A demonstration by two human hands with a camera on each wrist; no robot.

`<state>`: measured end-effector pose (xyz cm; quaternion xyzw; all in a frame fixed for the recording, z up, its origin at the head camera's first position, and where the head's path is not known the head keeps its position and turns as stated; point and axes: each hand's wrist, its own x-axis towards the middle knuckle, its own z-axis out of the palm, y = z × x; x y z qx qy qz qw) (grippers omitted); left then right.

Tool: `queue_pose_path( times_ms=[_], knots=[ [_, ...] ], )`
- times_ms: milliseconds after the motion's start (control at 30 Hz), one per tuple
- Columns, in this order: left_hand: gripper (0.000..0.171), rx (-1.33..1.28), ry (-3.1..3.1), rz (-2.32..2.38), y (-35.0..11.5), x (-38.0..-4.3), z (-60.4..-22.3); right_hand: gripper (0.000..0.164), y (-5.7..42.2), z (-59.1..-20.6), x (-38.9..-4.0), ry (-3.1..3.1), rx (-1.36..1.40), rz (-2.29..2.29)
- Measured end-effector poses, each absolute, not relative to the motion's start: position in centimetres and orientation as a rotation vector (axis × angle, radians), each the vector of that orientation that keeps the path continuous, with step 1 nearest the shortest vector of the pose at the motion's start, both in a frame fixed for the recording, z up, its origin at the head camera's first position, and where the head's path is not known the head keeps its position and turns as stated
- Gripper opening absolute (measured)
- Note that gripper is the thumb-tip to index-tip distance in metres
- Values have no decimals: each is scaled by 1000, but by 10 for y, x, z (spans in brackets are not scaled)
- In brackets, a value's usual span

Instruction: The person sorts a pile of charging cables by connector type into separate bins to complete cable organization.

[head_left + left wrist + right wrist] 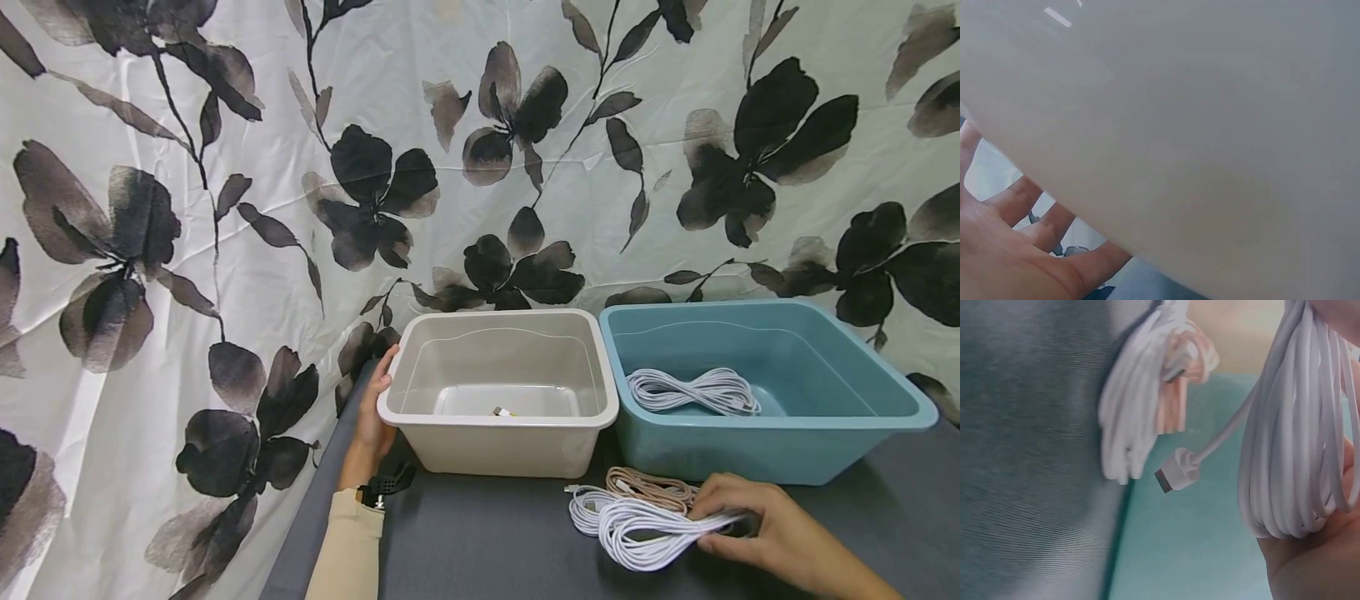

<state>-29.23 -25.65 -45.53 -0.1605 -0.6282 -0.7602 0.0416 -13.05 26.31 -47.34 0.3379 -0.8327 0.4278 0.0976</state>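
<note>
A coiled white cable (648,533) is pinched between the thumb and fingers of my right hand (757,521), in front of the blue bin (750,454). In the right wrist view, a USB plug (1175,472) hangs off the coil (1291,437) on its free end. Beside it on the table are a tan cable bundle (652,486) and another white cable bundle (588,508), partly hidden. My left hand (375,417) touches the left side of the beige bin (502,450); its fingers look extended in the left wrist view, their tips hidden behind the bin.
Inside the blue bin lies another white cable bundle (697,392). A small object with a gold-coloured part (503,412) shows just above the beige bin's front rim. Both bins stand side by side on a dark grey surface (465,533), before a floral curtain (465,192).
</note>
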Motion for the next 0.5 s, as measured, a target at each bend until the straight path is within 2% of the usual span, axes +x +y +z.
queue_pose_path(
  times_ms=[267, 500],
  knots=[
    [59, -486, -1919, -2322, -257, -292, -456, 30, 263, -448, -131, -2547, 965, 1378],
    [61, -500, -1904, -2341, -257, -294, -457, 31, 262, -429, -130, -2534, 931, 1384]
  ],
)
